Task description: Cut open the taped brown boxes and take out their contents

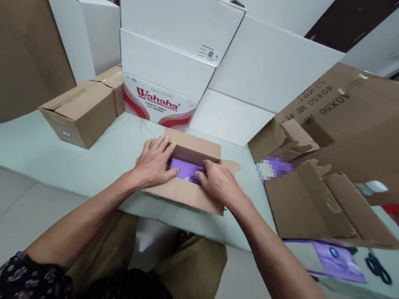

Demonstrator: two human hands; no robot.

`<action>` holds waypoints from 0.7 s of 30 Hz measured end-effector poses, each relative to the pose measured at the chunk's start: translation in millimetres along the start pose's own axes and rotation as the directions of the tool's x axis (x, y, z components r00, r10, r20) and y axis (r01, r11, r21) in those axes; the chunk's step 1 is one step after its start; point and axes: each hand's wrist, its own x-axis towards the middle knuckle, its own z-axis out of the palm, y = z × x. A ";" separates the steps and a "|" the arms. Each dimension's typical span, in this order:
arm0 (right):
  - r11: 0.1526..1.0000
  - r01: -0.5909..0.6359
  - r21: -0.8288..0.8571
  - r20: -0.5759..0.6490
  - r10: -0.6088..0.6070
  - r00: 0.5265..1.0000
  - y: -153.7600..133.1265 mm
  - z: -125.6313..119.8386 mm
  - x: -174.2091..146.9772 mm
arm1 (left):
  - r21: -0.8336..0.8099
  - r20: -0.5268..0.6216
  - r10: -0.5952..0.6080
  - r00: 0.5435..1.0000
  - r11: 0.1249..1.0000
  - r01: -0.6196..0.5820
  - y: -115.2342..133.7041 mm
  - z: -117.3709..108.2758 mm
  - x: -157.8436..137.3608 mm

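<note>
An open brown cardboard box [185, 195] stands in front of me with its flaps up. Inside lies a purple pack [185, 170] with a smooth printed face; its lower part is hidden by the box walls. My left hand [155, 160] rests over the box's left side, fingers stretched out flat along the flap, thumb touching the pack's left end. At the right side, my right hand [216, 177] reaches in with curled fingers, its thumb and forefinger at the pack's right end.
White cartons, one marked Wahaha [157, 105], stand behind. A closed brown box [81, 112] is at left. At right are an open brown carton [303, 205], a purple packet [342, 263] and black-handled scissors [378, 268] on the green cloth [106, 170].
</note>
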 end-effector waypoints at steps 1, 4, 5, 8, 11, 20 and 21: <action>1.000 0.004 -0.017 0.060 -0.003 0.998 -0.6 2.5 6.4 | 0.002 0.004 -0.002 1.000 1.000 0.002 0.5 -0.6 -0.1; 1.000 0.031 -0.001 0.152 -0.031 0.988 1.4 8.7 21.3 | 0.001 0.014 -0.008 1.000 1.000 0.008 1.8 -2.1 -0.2; 0.999 0.030 0.025 0.158 -0.034 0.987 2.6 10.1 24.0 | -0.001 0.013 -0.008 1.000 1.000 0.008 2.0 -2.3 -0.1; 0.991 0.010 0.133 0.114 -0.025 0.993 7.1 14.1 26.9 | -0.011 0.004 -0.002 1.000 1.000 0.002 1.9 -1.1 0.5; 0.950 0.008 0.313 0.012 -0.012 1.000 13.2 20.2 27.2 | -0.023 -0.005 0.002 1.000 1.000 -0.002 1.1 1.3 1.4; 0.729 0.065 0.682 -0.072 -0.021 0.997 22.8 36.8 31.4 | -0.028 -0.005 -0.004 1.000 1.000 0.003 1.2 0.4 1.6; 0.709 0.052 0.703 -0.058 -0.017 0.998 21.9 36.5 30.9 | -0.023 -0.005 -0.004 1.000 1.000 0.004 1.4 0.1 1.4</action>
